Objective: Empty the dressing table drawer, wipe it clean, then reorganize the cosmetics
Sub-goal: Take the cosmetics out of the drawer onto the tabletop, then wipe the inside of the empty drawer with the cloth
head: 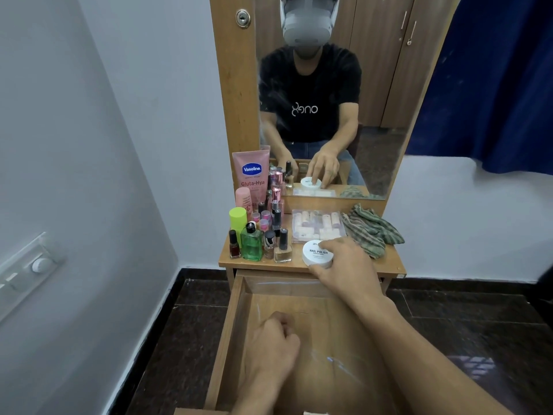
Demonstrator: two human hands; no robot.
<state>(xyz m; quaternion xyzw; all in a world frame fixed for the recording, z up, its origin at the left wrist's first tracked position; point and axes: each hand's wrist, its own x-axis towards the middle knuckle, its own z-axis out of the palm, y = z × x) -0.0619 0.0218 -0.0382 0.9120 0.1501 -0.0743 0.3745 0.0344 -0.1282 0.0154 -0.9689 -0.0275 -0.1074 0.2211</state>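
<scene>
1. Below the tabletop, your pulled-out light wooden drawer (236, 330) holds no cosmetics; only your left hand (273, 345) rests in it, curled into a loose fist with nothing held.
2. On the wooden dressing table top (386, 262), a clear plastic box (318, 225) holds small pale tubes.
3. Your right hand (344, 265) reaches forward, palm down, fingers and thumb gripping the round white nail polish remover tub (315, 253) near the front edge.
4. Upright nail polish and perfume bottles (266, 235) crowd the left side; a green striped cloth (371, 232) lies crumpled at right.
</scene>
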